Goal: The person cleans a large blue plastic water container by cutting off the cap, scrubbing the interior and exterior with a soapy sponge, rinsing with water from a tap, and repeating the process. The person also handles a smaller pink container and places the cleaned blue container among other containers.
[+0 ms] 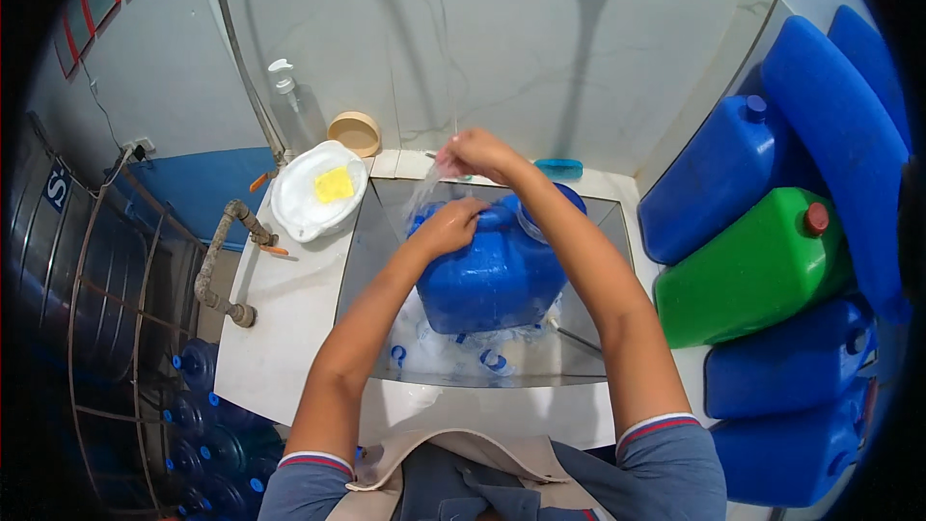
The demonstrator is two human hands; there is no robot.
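A blue plastic jug (492, 280) stands in a grey sink (593, 314), wet and with suds around its base. My left hand (455, 229) is closed over the handle on top of it. Above the jug's far left corner, my right hand (475, 154) has its fingers curled together under a thin stream of water. Water (422, 195) splashes down from those fingers beside the jug. Whether they hold anything is hidden. Blue ring-shaped caps (493, 360) lie in the foamy water near the sink's front.
Left of the sink, a white tub (292, 203) carries a yellow sponge (335, 185). Behind it are a pump bottle (294, 101) and a beige round container (354, 133). A teal brush (558, 169) lies on the back ledge. Blue jugs (709, 178) and a green jug (748, 270) crowd the right.
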